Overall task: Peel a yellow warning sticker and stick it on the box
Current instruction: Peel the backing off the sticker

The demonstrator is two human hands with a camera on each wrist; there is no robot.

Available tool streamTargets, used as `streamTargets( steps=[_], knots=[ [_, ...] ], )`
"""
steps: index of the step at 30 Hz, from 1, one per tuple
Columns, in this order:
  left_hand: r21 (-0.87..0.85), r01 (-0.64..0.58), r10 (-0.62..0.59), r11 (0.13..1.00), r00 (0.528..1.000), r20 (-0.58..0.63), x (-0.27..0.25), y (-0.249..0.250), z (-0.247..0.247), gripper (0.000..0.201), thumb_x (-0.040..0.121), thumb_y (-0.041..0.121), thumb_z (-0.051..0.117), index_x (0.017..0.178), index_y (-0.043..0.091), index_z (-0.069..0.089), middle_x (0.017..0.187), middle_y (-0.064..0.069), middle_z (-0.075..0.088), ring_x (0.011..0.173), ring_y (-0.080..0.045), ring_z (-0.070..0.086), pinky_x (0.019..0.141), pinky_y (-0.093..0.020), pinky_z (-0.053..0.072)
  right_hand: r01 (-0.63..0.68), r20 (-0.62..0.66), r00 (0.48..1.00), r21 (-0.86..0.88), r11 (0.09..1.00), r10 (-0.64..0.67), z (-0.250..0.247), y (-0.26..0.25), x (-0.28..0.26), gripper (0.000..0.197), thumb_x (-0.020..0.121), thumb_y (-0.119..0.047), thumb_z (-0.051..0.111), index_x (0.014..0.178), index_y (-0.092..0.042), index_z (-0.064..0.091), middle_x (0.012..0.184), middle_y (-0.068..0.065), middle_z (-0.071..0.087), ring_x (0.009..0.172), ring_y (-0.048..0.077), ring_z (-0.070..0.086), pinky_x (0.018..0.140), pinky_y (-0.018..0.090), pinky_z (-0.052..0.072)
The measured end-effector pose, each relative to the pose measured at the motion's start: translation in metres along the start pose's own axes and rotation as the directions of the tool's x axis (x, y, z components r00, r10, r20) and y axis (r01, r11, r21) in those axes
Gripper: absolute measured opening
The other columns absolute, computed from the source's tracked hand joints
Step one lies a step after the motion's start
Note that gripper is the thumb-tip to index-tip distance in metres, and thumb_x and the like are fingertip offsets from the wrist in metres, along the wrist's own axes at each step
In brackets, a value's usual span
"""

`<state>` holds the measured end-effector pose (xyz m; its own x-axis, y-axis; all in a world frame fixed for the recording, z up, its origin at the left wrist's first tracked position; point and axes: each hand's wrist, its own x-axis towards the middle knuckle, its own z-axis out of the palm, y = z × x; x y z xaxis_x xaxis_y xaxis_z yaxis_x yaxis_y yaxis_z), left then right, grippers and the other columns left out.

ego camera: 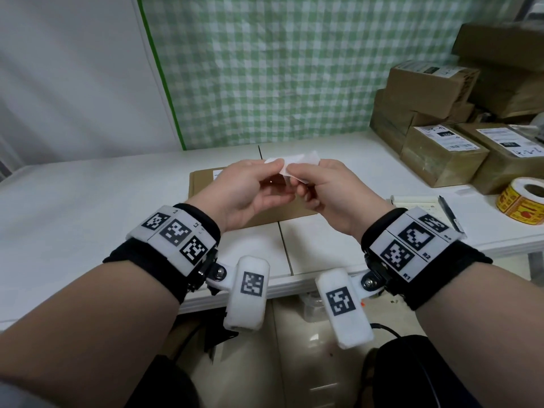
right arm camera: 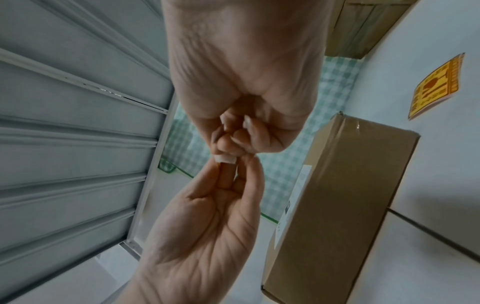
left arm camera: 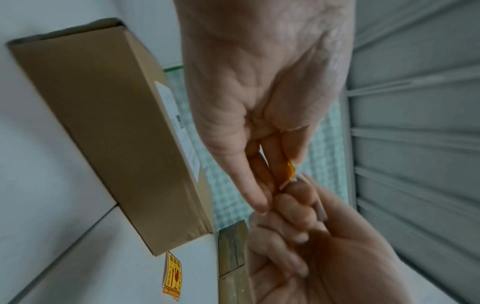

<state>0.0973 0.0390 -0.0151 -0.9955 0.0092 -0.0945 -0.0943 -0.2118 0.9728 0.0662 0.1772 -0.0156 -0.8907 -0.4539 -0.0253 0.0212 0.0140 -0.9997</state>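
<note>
Pinching one small sticker piece [ego camera: 294,163] between them, your left hand [ego camera: 244,189] and right hand [ego camera: 326,189] meet above the flat brown box [ego camera: 203,184] on the white table [ego camera: 88,201]. Its white backing faces you; a yellow edge shows between your left fingers [left arm camera: 262,174]. The sticker roll [ego camera: 522,200] lies far right.

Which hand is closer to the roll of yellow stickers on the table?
Right. The right hand is raised over the box, on the sticker roll side; the left hand is beyond it.
</note>
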Motion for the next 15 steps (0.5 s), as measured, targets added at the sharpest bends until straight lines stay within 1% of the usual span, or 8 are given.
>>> streamTargets(
  steps=[3,7,10,12,15],
  knots=[
    [-0.14,0.057,-0.056,0.989,0.998,0.015,-0.0019,0.0012,-0.0028,0.024,0.095,0.014,0.044,0.098,-0.003,0.061,0.081,-0.014,0.065,0.075,-0.022,0.067,0.07,-0.028,0.059,-0.004,0.023,1.0,0.058,0.998,0.003,-0.0017,0.0022,0.0005,0.029,0.086,-0.012,0.053,0.057,-0.014,0.051,0.044,-0.006,0.045,0.045,0.007,0.033,0.041,0.016,0.021],
    [-0.283,0.111,-0.099,0.953,0.993,0.057,-0.0018,-0.0007,-0.0055,0.025,0.095,0.014,0.044,0.106,-0.002,0.06,0.089,-0.014,0.064,0.075,-0.021,0.069,0.069,-0.029,0.059,-0.018,0.057,0.998,0.16,0.987,0.009,-0.0035,0.0013,-0.001,0.032,0.088,-0.009,0.048,0.056,-0.014,0.045,0.041,-0.007,0.042,0.04,0.006,0.031,0.042,0.019,0.015],
    [-0.348,0.154,-0.133,0.925,0.988,0.085,-0.001,-0.0023,-0.0059,0.025,0.095,0.016,0.042,0.106,0.001,0.059,0.088,-0.01,0.062,0.072,-0.017,0.07,0.066,-0.027,0.059,-0.033,0.075,0.997,0.208,0.978,0.017,-0.0048,0.0015,-0.0021,0.033,0.088,-0.009,0.045,0.056,-0.014,0.041,0.041,-0.005,0.038,0.042,0.008,0.027,0.043,0.021,0.015],
    [-0.376,0.183,-0.16,0.908,0.983,0.093,-0.0006,-0.0032,-0.0069,0.026,0.095,0.017,0.041,0.107,0.002,0.059,0.09,-0.008,0.062,0.073,-0.016,0.069,0.069,-0.027,0.059,-0.038,0.086,0.996,0.22,0.975,0.02,-0.0047,0.0025,-0.0024,0.033,0.088,-0.01,0.044,0.056,-0.014,0.039,0.042,-0.004,0.038,0.044,0.01,0.028,0.045,0.022,0.016],
    [-0.39,0.208,-0.184,0.897,0.978,0.097,0.0009,-0.0034,-0.0085,0.029,0.095,0.018,0.041,0.112,0.002,0.057,0.098,-0.009,0.063,0.086,-0.017,0.066,0.075,-0.027,0.057,-0.046,0.089,0.996,0.225,0.973,0.026,-0.0042,0.0023,-0.0038,0.034,0.088,-0.011,0.044,0.055,-0.015,0.039,0.044,-0.003,0.042,0.047,0.011,0.032,0.047,0.022,0.021]
  ],
)
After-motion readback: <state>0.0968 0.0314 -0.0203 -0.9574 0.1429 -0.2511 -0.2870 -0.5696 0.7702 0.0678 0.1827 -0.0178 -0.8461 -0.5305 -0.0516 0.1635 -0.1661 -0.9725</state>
